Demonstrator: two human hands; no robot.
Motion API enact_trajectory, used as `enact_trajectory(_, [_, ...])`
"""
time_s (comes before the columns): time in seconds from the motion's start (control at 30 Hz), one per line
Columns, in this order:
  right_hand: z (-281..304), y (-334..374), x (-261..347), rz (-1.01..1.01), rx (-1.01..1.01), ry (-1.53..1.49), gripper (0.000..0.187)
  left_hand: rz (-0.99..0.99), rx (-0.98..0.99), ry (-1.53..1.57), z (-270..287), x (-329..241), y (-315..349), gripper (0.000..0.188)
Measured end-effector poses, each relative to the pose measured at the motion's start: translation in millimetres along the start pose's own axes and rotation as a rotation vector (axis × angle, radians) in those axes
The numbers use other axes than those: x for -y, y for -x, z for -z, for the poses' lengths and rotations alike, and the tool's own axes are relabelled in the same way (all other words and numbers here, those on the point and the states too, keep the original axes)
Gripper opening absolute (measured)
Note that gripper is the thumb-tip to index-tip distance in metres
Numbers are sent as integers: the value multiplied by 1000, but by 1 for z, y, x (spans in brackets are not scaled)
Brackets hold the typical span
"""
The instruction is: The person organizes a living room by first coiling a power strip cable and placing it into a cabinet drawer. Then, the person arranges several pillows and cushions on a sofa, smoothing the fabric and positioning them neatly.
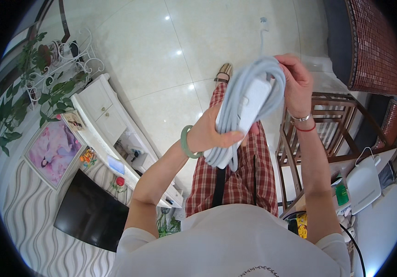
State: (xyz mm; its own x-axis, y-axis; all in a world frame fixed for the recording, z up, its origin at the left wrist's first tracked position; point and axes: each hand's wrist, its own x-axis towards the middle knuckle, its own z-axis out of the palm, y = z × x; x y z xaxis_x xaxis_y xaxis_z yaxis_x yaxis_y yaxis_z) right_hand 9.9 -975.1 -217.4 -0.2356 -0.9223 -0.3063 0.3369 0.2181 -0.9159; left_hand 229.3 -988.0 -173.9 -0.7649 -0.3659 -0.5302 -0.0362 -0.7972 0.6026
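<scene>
A white power strip is tilted in front of my body, with its pale grey cord wound lengthwise round it in several loops. My left hand is closed round the near part of the strip and its coils, thumb across the front. At the far right end of the bundle, my right hand has its fingers bent in against the outer loop of cord. Past the bundle the cord's loose end runs away from me to a small plug, seen over the floor tiles.
To the left stand a white cabinet, a plant on a white metal stand and a dark television. On the right are a brown wooden frame, a reddish woven seat cover and a white flat device. Pale tiles cover the floor.
</scene>
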Motion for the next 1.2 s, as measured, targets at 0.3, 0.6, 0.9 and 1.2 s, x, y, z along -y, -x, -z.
enact_trajectory(0.3, [-45,29,-29,-146,-39,53,28,-148,-435,187,-3,-5,-31,55])
enact_trajectory(0.6, [-62,91,-65,-370,120,-19,30,-295,-580,274,34,-18,-28,57])
enact_trajectory(0.9, [-68,121,-68,-555,511,172,23,-517,-1038,2,81,-9,3,48])
enact_trajectory(1.2, [-79,68,-30,325,679,956,13,-130,-1060,-728,110,38,72,57])
